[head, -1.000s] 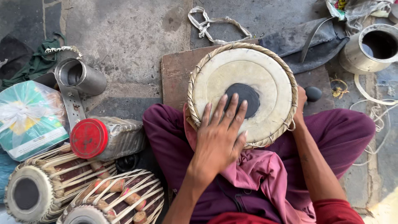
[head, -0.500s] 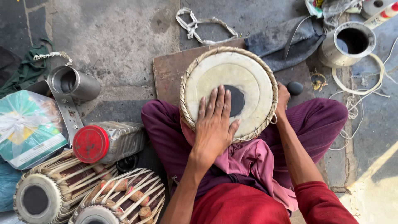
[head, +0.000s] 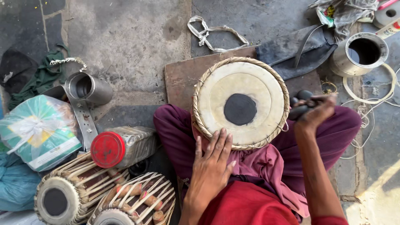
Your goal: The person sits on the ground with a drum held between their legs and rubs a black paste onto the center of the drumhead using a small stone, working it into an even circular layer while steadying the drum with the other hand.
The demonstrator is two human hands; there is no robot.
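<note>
A round hand drum (head: 241, 102) with a pale skin, a black centre spot and a braided rim rests in my lap, head up. My left hand (head: 213, 160) lies flat against the drum's near rim, fingers spread. My right hand (head: 313, 111) is at the drum's right side, closed around a dark rounded stone (head: 299, 109); another dark stone (head: 304, 94) sits just behind it.
A wooden board (head: 181, 79) lies under the drum. Two laced drums (head: 79, 193) stand at the lower left beside a red-lidded plastic jar (head: 121, 146). A metal cup (head: 85, 88), a steel pot (head: 360, 53), cloth (head: 300, 50) and a wrapped packet (head: 37, 129) lie around.
My left hand has slid off the drum skin down to its near rim. My right hand has come up at the drum's right side holding the dark stone.
</note>
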